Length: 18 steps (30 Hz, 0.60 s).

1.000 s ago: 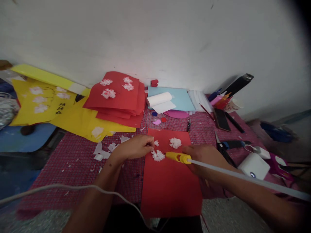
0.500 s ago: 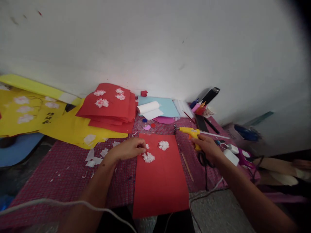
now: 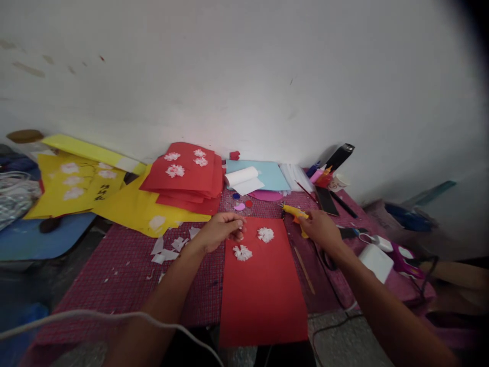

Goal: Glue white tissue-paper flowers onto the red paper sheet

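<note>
While yellow glue gun point(image 3: 293, 211) is gripped by right hand point(image 3: 324, 233) beside red sheet point(image 3: 263, 300), left hand's point(image 3: 218, 232) fingertips are pressed together over sheet's far-left corner, contents unclear; gun judged light, stiff, best held by handle point(image 3: 304, 234)

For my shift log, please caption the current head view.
Left hand at a corner of the red sheet with white flowers, right hand holding a yellow glue gun.

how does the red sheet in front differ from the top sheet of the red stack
The front sheet lies on the checked cloth; the top sheet sits on other red sheets. The front sheet's flowers are plain white; the top sheet's blooms are tinged pink. Both are red.
</note>
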{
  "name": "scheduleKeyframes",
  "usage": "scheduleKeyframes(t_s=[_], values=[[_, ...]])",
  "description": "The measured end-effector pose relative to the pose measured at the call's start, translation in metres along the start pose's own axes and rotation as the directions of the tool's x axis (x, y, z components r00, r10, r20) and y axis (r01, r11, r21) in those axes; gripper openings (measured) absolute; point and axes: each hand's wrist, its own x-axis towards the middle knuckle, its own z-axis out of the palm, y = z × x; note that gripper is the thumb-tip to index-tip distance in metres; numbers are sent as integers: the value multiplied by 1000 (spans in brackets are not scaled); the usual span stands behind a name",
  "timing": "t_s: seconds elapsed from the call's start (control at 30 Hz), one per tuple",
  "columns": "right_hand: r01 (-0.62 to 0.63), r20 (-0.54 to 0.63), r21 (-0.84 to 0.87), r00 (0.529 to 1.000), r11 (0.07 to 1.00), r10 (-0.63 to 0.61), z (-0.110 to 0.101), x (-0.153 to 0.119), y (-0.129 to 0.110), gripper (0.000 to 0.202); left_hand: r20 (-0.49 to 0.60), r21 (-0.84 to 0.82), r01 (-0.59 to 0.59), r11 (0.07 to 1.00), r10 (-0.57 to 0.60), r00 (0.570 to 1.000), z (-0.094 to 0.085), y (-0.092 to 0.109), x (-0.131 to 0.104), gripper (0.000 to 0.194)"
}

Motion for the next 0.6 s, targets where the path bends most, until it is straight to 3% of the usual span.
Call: scheduleKeyframes(t_s=[0.1,0.13,0.3,0.4,0.6], values=[[205,-153,255,973,945,-170,5,-20,-44,20,0,-99,38,994,-38,999,2,-2,1,33],[277,-139,329,960,903,-244,10,-27,-61,18,0,-113,46,993,-47,999,2,-3,2,34],[543,-182,338,839,769,-513,39,-49,-127,14,-1,-154,78,985,-79,997,5,-7,4,28],[528,-173,349,849,775,-500,54,-48,-137,11,10,-194,74,978,-73,997,7,-7,4,27],[492,-126,352,868,796,-481,65,-43,-132,16,24,-217,57,974,-53,998,7,-9,4,29]])
